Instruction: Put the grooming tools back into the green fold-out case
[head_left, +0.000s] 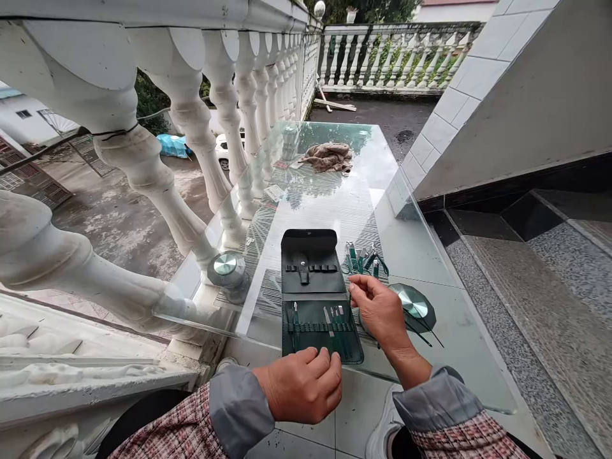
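A black manicure case [313,280] lies unfolded on the glass table. Slim green-handled tools [335,325] sit in the loops of its lower half; in the upper half, a small snap strap [303,271] stands among mostly bare loops. My left hand [306,386] is curled closed at the case's near edge, its fingertips by the tool handles. Beside the right edge, my right hand [380,312] has thumb and forefinger pinched together. What either hand grips, if anything, I cannot make out. Green and silver nail clippers [366,258] are heaped beyond my right hand.
Two thin dark sticks [423,328] lie right of my right wrist. A crumpled brown cloth [327,157] rests at the far end of the glass table [415,248]. White balusters [201,140] line the left, granite steps [540,287] the right.
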The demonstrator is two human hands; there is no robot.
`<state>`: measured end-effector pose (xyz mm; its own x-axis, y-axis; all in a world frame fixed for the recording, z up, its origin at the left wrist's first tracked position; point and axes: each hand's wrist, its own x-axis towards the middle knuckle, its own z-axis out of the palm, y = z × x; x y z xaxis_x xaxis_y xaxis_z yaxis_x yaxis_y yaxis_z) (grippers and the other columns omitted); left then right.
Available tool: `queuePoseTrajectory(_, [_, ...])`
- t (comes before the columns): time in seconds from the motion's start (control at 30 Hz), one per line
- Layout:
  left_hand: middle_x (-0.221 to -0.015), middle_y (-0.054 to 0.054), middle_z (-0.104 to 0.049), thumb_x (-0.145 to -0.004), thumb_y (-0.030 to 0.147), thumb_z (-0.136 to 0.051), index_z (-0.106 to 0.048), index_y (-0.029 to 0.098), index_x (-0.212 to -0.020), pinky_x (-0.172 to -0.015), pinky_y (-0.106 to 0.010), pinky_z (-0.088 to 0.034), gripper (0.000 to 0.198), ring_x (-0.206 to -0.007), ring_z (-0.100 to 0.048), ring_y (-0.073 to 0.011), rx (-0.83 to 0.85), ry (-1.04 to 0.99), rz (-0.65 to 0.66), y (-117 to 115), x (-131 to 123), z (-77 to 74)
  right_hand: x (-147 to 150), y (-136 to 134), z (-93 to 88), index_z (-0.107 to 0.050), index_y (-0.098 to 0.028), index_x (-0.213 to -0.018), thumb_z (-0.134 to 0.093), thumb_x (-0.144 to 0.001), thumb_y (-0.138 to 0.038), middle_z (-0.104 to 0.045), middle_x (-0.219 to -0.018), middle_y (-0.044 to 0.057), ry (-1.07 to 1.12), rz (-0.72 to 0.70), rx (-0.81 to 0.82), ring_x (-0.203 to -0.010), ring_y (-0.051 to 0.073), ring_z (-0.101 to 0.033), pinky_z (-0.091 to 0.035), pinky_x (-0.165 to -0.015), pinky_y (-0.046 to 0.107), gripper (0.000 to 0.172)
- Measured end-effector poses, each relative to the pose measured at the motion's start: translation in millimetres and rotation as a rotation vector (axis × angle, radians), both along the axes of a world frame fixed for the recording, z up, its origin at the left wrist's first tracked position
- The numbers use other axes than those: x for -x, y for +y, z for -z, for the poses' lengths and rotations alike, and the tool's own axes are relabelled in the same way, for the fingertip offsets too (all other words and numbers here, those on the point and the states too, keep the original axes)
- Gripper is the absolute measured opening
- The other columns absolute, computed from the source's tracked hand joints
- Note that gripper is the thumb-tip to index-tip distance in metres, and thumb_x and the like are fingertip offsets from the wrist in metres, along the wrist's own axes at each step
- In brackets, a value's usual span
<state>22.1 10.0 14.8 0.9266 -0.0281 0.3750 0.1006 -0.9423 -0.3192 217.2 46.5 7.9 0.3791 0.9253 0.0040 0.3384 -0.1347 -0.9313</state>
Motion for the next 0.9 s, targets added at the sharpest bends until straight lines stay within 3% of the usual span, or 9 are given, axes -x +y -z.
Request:
queuePoseTrajectory(0.3, [-0.101, -0.014, -0.065, -0.086, 0.019, -0.045, -0.065, 0.010, -0.091, -0.064, -0.030, -0.051, 0.022, -0.084, -0.063, -0.0211, 0.000, -0.010, -0.001, -0.6, 0.2, 1.2, -6.7, 7.4, 1.9, -0.065, -0.017, -0.086, -0.054, -0.073, -0.039, -0.064, -0.073, 0.004, -0.132, -0.063, 0.063, -0.066, 0.017, -0.058, -0.046, -0.063, 0.030, 0.028])
queuePoseTrajectory(0.57, [-0.099, -0.014, -0.066, -0.085, 0.017, -0.045, -0.066, 0.010, -0.089, -0.063, -0.030, -0.051, 0.022, -0.083, -0.062, -0.0210, -0.002, -0.038, 0.008, -0.1, 0.0, 2.0, -2.1, 10.2, -1.7, -0.064, -0.018, -0.082, -0.052, -0.070, -0.039, -0.064, -0.069, 0.003, -0.142, -0.042, 0.091, -0.063, 0.017, -0.059, -0.045, -0.061, 0.029, 0.027])
queuePoseTrajectory(0.9, [-0.098, -0.013, -0.066, -0.085, 0.017, -0.046, -0.065, 0.010, -0.088, -0.062, -0.029, -0.052, 0.021, -0.082, -0.063, -0.0202, 0.023, -0.047, 0.027, 0.1, -0.1, 0.7, -4.6, 13.2, -6.0, -0.062, -0.021, -0.072, -0.049, -0.066, -0.031, -0.065, -0.066, 0.001, -0.326, -0.110, 0.166, -0.060, 0.016, -0.058, -0.041, -0.057, 0.027, 0.017])
